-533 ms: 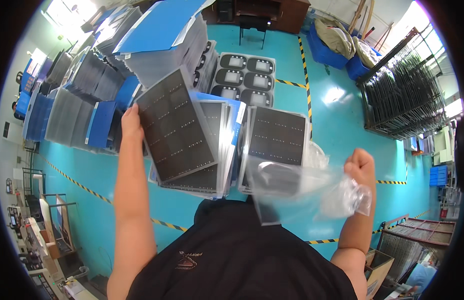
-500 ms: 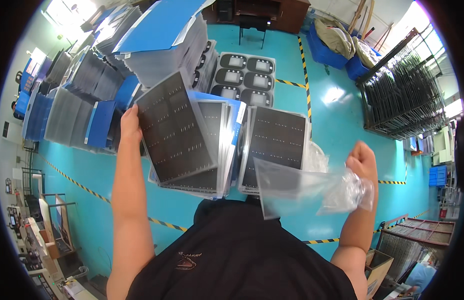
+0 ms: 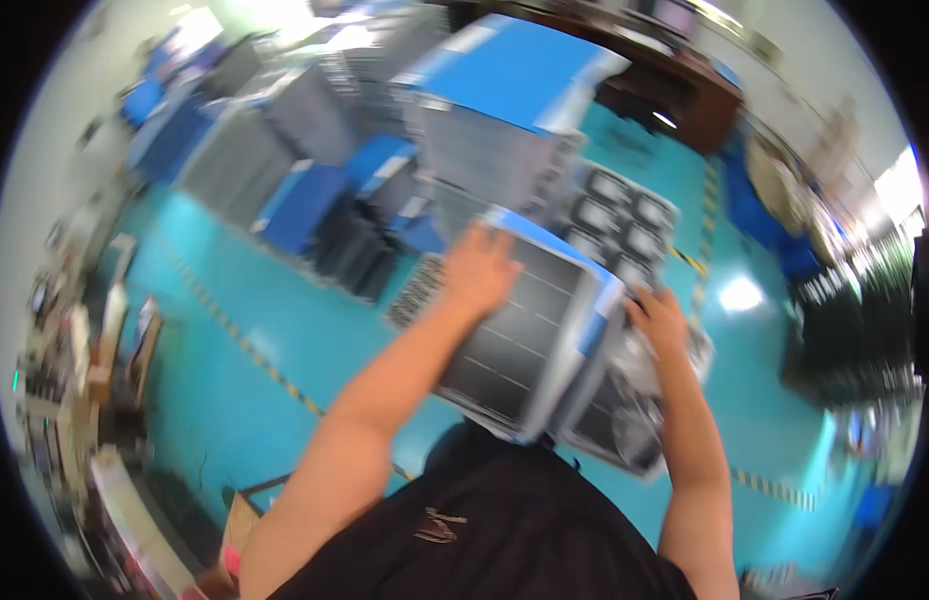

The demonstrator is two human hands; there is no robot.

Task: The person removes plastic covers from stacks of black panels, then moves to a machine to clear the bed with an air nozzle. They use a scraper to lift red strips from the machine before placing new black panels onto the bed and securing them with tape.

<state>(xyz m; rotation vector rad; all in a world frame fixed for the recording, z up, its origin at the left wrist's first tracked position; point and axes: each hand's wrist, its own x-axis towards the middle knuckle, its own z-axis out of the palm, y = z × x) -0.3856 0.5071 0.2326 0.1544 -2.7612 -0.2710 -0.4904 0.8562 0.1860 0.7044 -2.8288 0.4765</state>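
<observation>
My left hand (image 3: 480,268) lies on the upper left corner of a dark sheet (image 3: 517,335) with rows of small marks, fingers stretched out. That sheet tops a stack whose pale edges show at its right, with a blue sheet (image 3: 593,328) sticking out there. My right hand (image 3: 660,318) is at the upper right of this stack, beside the blue sheet, its fingers bent and smeared by motion. Whether it grips anything is unclear. Below it, crumpled clear plastic (image 3: 635,385) lies over a second stack of dark sheets (image 3: 597,418), partly hidden.
A tall stack of sheets with a blue cover (image 3: 520,70) stands ahead. Lower stacks (image 3: 235,145) fill the far left. Black-framed panels (image 3: 610,215) lie beyond my hands. Blue bins (image 3: 765,200) and a dark rack (image 3: 850,330) stand at the right.
The view has turned left. My left hand no longer holds the tilted dark sheet out; it rests on the stack. My right hand has come in from the right, away from the clear plastic it held.
</observation>
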